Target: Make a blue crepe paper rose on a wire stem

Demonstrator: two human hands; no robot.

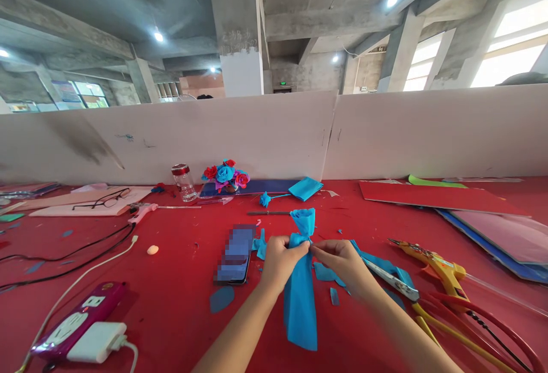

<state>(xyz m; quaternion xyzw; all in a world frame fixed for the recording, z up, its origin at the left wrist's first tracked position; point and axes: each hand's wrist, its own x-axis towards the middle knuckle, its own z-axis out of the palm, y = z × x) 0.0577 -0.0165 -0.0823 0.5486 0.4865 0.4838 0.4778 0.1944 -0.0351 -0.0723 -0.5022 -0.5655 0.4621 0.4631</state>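
Long blue crepe-paper strip (300,301), gathered near its top, is pinched there by the left hand (280,258) and right hand (343,259), fingers closed (black rectangular smartphone (235,254) lies nearby).

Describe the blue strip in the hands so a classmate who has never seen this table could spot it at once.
On the red tabletop, look where the left hand and right hand meet. There, a blue strip flares at its far end, with a longer tail on the near side. Unlike the loose blue scraps, it is gathered into a narrow waist between the hands.
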